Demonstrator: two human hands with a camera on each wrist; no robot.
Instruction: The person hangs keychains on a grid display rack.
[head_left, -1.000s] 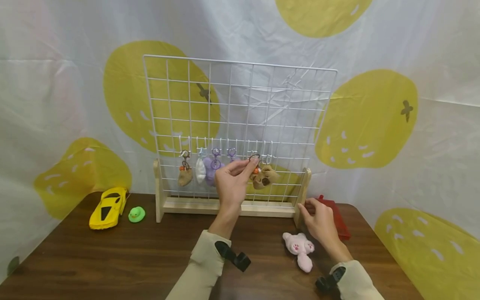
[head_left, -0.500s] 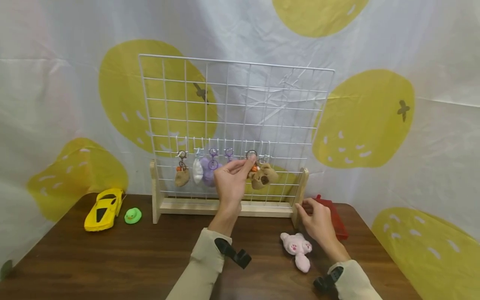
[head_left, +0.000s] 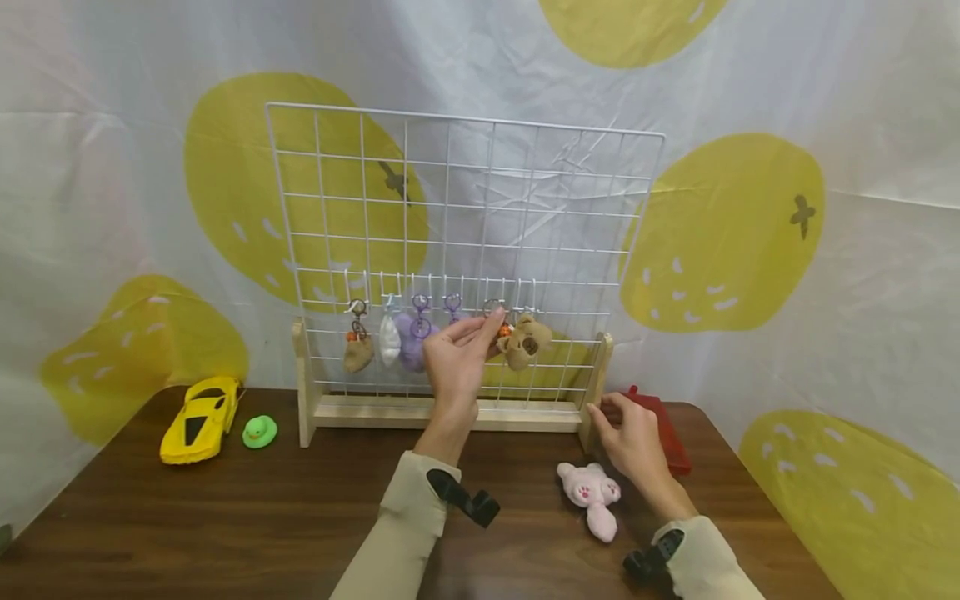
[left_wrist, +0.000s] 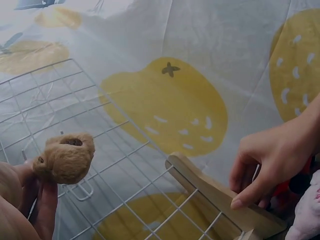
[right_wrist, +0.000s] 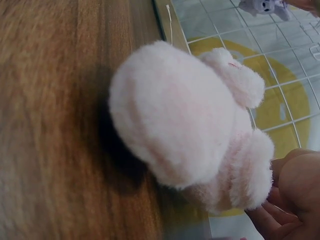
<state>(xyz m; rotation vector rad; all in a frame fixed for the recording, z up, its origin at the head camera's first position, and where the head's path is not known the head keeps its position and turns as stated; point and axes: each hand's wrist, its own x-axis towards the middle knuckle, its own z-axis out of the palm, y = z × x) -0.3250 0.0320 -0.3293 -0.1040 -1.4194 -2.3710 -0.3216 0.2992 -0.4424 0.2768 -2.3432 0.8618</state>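
Observation:
My left hand (head_left: 456, 367) pinches the ring end of a brown bear keychain (head_left: 527, 343) with orange beads, at the hooks of a white wire grid (head_left: 465, 200). The bear (left_wrist: 67, 157) hangs beside my fingers in the left wrist view. My right hand (head_left: 633, 433) grips the right upright of the wooden stand (head_left: 596, 379), its thumb on the wood in the left wrist view. A pink plush (head_left: 591, 492) lies on the table in front of the stand. That plush (right_wrist: 175, 115) fills much of the right wrist view.
Other keychains hang on the grid: a brown one (head_left: 358, 352), a white one (head_left: 389, 340) and purple ones (head_left: 411, 346). A yellow toy car (head_left: 201, 421) and green duck (head_left: 259, 432) stand at left. A red plastic object (head_left: 670, 433) lies behind my right hand.
My left fingers have shifted slightly, and the ring now sits at the hook instead of in front of it. The bear has turned its face more forward. The right hand stays on the upright.

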